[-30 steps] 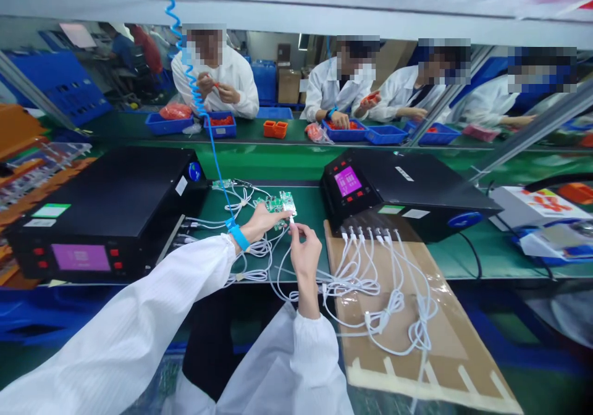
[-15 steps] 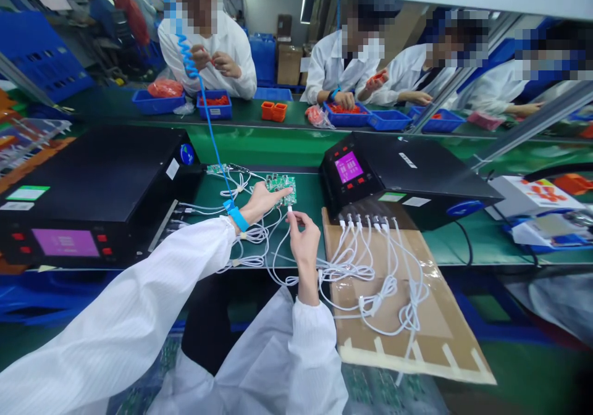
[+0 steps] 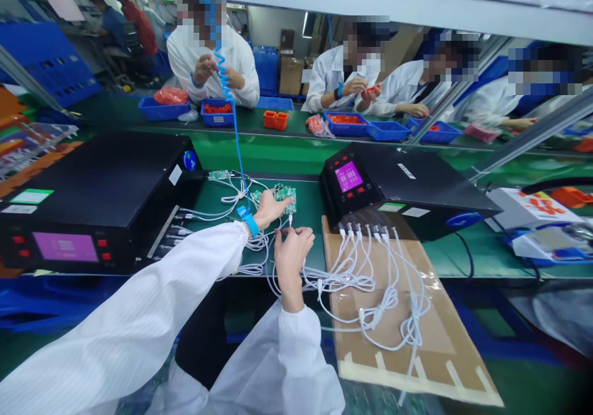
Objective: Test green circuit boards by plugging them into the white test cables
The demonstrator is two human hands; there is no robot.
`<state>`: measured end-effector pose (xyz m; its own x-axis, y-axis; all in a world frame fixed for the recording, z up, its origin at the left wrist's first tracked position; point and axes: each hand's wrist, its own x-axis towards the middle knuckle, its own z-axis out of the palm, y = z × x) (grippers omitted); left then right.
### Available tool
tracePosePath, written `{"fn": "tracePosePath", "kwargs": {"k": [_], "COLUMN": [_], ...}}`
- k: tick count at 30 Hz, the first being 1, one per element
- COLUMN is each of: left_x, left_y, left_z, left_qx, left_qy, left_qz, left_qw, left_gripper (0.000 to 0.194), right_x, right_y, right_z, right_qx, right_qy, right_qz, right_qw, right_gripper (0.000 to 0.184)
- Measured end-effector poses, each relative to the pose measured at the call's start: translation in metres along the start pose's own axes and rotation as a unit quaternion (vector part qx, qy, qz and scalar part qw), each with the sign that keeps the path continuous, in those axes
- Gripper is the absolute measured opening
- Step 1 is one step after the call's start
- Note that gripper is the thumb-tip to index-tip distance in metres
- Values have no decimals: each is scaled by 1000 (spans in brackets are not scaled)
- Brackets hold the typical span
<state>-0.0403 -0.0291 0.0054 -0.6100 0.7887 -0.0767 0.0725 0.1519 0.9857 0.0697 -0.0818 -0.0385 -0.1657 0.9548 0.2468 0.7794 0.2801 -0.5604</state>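
Observation:
My left hand [image 3: 271, 209], wearing a blue wrist strap [image 3: 249, 220], is closed on a green circuit board [image 3: 288, 200], with the thumb across its face. A white cable plug [image 3: 290, 220] sits against the board's near edge; whether it is fully seated cannot be made out. Just below it, my right hand [image 3: 293, 255] is curled with its fingertips at the white cable, which the fingers partly hide. Coiled white cables [image 3: 252, 269] lie beneath and beside both hands. Another small green board [image 3: 219, 175] rests behind, by the left black box.
Black test boxes with purple screens stand at left [image 3: 97, 186] and right [image 3: 407, 180]. White cables run from the right one over a cardboard sheet [image 3: 417, 353]. A coiled blue cord [image 3: 237, 137] hangs down to my wrist. Across the bench, co-workers handle orange parts from blue bins [image 3: 217, 118].
My right hand has drawn back slightly from the board, leaving more of the white plug visible. My left hand still holds the board. The whole view has shifted slightly.

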Motion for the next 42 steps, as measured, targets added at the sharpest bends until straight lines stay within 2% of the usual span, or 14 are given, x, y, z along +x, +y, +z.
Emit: {"fn": "tracePosePath", "kwargs": {"k": [6, 14, 16, 18, 21, 23, 26, 30, 34, 36, 40, 42], "left_x": [2, 2, 2, 1, -1, -3, -3, 2, 6, 7, 5, 4], "left_y": [-6, -1, 0, 2, 3, 3, 2, -4, -8, -9, -7, -5], "left_z": [3, 4, 3, 1, -2, -3, -3, -3, -1, 1, 8, 9], "left_qx": [23, 15, 13, 15, 16, 17, 27, 46, 56, 59, 63, 63], "left_qy": [-8, 5, 7, 10, 5, -3, -10, -11, -5, 3, 7, 2], "left_qz": [24, 44, 44, 44, 45, 44, 41, 35, 37, 47, 62, 69], "left_qw": [999, 999, 999, 999, 999, 999, 999, 998, 998, 997, 996, 996], "left_gripper": [20, 17, 17, 19, 19, 20, 22, 26, 26, 26, 22, 19], "right_x": [13, 11, 8, 7, 12, 18, 29, 35, 28, 20, 10, 11], "right_y": [-14, -14, -10, -6, 0, 4, 11, 17, 8, -1, -17, -19], "right_z": [6, 1, -2, -5, -9, -10, -8, -7, -12, -15, -11, -6], "right_qx": [-93, -91, -59, -18, 20, 32, 44, 53, 28, -16, -101, -106], "right_qy": [-73, -103, -84, -31, 28, 4, -47, -41, -12, -40, -164, -173], "right_qz": [7, 1, -9, -20, 4, 28, 26, 5, 20, 24, 13, 6], "right_qw": [993, 990, 995, 999, 999, 999, 998, 998, 999, 999, 981, 979], "right_gripper": [25, 17, 15, 18, 25, 25, 21, 19, 16, 19, 18, 17]}}
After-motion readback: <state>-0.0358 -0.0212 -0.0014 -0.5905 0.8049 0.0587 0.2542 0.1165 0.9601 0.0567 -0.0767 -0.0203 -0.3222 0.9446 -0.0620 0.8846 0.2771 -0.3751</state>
